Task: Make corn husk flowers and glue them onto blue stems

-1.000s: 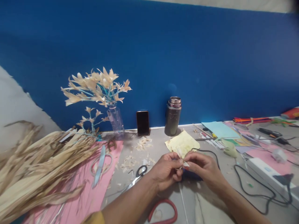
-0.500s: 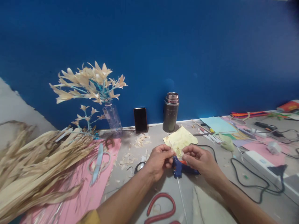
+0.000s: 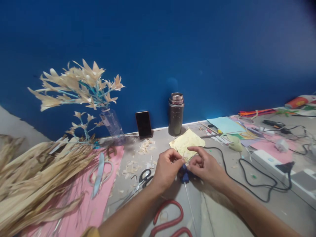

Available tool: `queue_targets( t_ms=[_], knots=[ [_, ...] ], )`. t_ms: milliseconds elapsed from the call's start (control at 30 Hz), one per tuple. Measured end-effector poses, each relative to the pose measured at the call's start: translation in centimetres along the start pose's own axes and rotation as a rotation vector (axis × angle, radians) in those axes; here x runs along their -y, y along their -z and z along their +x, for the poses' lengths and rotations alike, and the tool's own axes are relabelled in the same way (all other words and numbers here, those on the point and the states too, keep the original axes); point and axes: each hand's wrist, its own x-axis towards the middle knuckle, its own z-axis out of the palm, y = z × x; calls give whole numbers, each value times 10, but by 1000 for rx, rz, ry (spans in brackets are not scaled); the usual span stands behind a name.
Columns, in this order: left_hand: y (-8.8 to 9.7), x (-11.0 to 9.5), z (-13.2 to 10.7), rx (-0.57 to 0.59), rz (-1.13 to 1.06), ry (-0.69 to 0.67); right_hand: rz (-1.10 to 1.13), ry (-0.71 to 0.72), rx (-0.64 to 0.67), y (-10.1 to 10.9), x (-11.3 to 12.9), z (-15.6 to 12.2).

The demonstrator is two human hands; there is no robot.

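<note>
My left hand is closed in a pinch, thumb against forefinger, on something small that I cannot make out. Opposite it, my right hand has its index finger stretched out and the thumb and curled fingers close together near the left fingertips; whatever they hold is hidden. Just below the fingertips lies a blue glue gun, largely covered by my right hand, with a white glue stick running from it toward me. Behind the hands is a crumpled yellow paper.
Black-handled scissors lie left of my left forearm, red-handled shears in front. A flask and a phone stand by the wall. Left are dried husks and a bottle of husk flowers; right, a power strip with cables.
My right index finger has lifted and stretched out, and the right hand now covers more of the glue gun. The view has shifted slightly, uncovering the black-handled scissors.
</note>
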Motion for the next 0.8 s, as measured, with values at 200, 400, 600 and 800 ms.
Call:
queue_targets(
  t_ms=[200,400,600,800],
  knots=[
    [0,0,-2,13,49,-31,4,2,31,0,4,0],
    [6,-6,6,-136,17,-24,-214,53,-184,20,8,5],
    [6,-7,6,-218,7,-75,-191,64,-152,18,5,5],
    [1,-5,1,-229,-16,-89,-136,120,-109,-1,4,1]
  ],
)
